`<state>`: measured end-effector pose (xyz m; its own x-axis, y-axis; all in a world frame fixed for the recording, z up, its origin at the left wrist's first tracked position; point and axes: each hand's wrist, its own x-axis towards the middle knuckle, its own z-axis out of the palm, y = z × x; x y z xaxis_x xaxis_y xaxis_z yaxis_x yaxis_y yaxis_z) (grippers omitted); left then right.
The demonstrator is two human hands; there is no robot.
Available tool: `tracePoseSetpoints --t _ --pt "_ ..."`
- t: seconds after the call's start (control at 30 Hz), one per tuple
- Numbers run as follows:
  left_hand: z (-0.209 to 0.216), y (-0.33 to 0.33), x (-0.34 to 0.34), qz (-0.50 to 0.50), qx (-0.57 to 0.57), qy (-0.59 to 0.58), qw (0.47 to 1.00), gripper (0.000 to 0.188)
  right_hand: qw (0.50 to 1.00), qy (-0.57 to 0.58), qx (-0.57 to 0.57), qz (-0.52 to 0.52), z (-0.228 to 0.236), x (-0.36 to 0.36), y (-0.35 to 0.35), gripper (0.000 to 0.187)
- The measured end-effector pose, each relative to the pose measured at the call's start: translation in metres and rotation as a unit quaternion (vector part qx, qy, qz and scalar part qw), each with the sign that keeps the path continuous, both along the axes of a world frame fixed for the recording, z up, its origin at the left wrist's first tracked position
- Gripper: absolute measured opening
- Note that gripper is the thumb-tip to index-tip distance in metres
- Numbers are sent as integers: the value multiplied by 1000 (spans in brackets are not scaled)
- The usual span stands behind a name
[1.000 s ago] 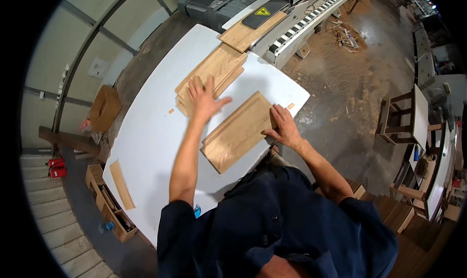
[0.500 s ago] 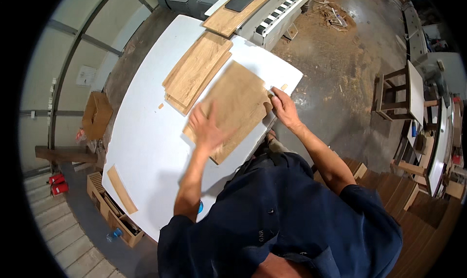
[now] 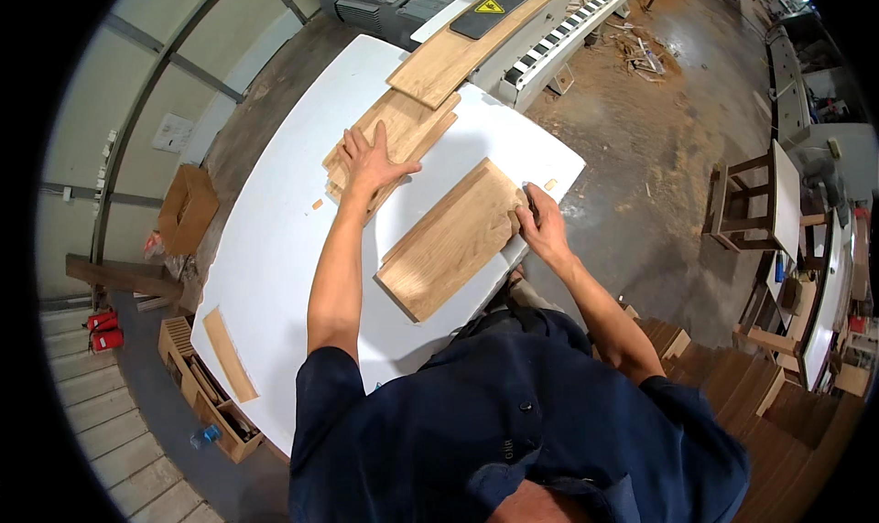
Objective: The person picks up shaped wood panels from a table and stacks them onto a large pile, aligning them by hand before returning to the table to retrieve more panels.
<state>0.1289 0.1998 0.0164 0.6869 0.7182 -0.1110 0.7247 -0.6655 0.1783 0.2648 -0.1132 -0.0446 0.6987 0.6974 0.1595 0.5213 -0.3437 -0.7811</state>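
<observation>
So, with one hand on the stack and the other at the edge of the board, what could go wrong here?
The wooden board under the right hand overhangs the white table at its near edge, so it might tip or slide off. The stack of boards under the left hand is fanned unevenly and could shift. Bare fingers on rough edges may catch splinters.

A grey machine (image 3: 394,1) stands beyond the tabletop (image 3: 275,248). Sawdust (image 3: 641,56) covers the floor. A cardboard box (image 3: 186,208) sits left; wooden stools (image 3: 751,203) stand right.
</observation>
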Motion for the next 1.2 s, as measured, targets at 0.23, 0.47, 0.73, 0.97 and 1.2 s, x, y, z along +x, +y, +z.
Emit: tracePoseSetpoints --t 0.23,0.47,0.73,0.97,1.2 --pt "-1 -46 -32 -8 -27 -61 998 108 999 -10 0 -47 17 10 -33 48" --pt "3 -180 -101 -72 -19 -112 991 110 972 -147 92 161 47 -29 11 52" --pt "-3 -189 -98 -81 -51 -108 990 112 941 -213 -166 205 38 -28 49 78" --pt "4 -46 -20 40 0 -111 993 109 976 -184 -101 55 18 27 -12 63" --pt "-3 15 0 16 -38 -30 999 112 992 -92 -81 21 25 9 -50 57"
